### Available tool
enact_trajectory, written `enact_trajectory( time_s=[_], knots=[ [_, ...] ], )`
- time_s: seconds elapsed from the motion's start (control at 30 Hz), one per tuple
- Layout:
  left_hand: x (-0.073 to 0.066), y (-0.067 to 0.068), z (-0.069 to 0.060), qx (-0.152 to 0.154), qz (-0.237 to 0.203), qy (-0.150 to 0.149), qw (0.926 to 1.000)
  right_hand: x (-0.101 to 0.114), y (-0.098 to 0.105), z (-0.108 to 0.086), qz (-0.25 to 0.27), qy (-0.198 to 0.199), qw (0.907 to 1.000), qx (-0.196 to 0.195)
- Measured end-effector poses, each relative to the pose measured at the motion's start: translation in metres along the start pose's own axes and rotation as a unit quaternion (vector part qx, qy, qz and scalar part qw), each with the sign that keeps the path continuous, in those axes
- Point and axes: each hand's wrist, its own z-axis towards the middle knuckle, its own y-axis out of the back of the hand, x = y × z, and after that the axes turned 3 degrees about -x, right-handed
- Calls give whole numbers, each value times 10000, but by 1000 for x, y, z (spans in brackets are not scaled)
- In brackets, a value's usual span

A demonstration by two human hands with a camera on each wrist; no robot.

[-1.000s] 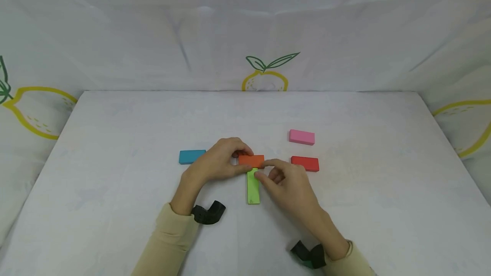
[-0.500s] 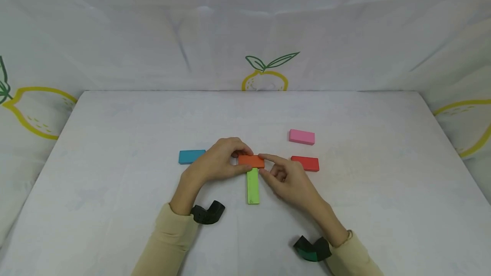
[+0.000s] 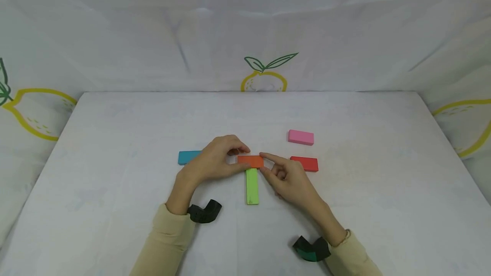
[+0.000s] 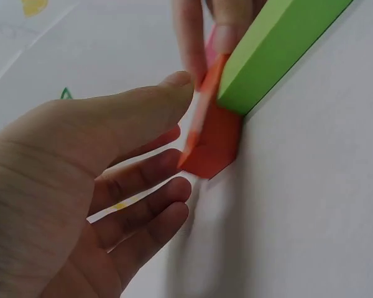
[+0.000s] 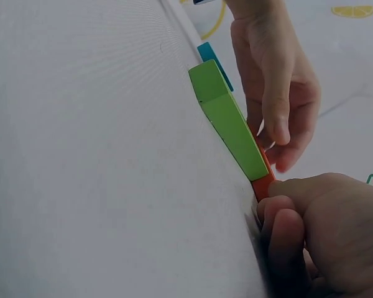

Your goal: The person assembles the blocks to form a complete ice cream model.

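Note:
An orange block lies crosswise at the far end of a green block, forming a T; in the left wrist view the green block meets the side of the orange block. My right hand pinches the orange block's right end between thumb and index finger. Around its left end is my left hand, its fingers parted and raised behind the block. In the left wrist view the thumb and fingers of that left hand stand apart, close to the orange block.
Partly behind the left hand lies a blue block. A red block sits just beyond the right hand, and a pink block farther back. White cloth with lemon drawings rises behind the table.
My left fingers have come off the orange block and moved slightly left and back. My right index finger has shifted to the block's far right corner, with the thumb at its near side.

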Motion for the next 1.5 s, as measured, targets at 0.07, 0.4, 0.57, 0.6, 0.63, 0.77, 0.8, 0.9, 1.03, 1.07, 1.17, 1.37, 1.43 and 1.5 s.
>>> enact_trajectory(
  time_s=[0.07,0.4,0.57,0.6,0.63,0.77,0.8,0.9,1.03,1.07,1.17,1.37,1.43,1.5],
  knots=[
    [4,7,-2,-145,-43,-12,9999,0,-1,1,-59,-5,10000,-9],
    [32,47,-25,-573,-242,314,9976,2,-3,4,-146,-4,9999,-48],
    [46,60,-38,-708,-432,419,9957,2,-3,4,-139,30,9999,-53],
    [49,62,-41,-725,-442,438,9954,2,-3,4,-143,30,9999,-52],
    [51,64,-43,-742,-465,482,9950,2,-3,4,-150,20,9999,-48],
    [60,70,-51,-757,-469,696,9936,2,-3,5,-169,-9,9998,-41],
    [61,71,-52,-747,-462,751,9933,2,-3,5,-177,-11,9998,-42],
    [66,74,-56,-689,-405,884,9929,1,-3,6,-191,-14,9998,-48],
    [70,79,-63,-545,-272,1092,9922,1,-3,6,-157,-27,9999,-46],
    [70,81,-64,-502,-247,1172,9915,1,-3,6,-140,-30,9999,-43],
    [70,84,-67,-380,-174,1377,9896,0,-3,6,-113,-28,9999,-48],
    [69,86,-70,-184,-137,1496,9885,0,-3,6,-110,-18,9999,-61],
    [69,87,-71,-125,-133,1462,9891,1,-3,6,-105,-22,9999,-61],
    [68,86,-71,-66,-97,1486,9888,1,-3,6,-103,-43,9999,-60]
  ],
)
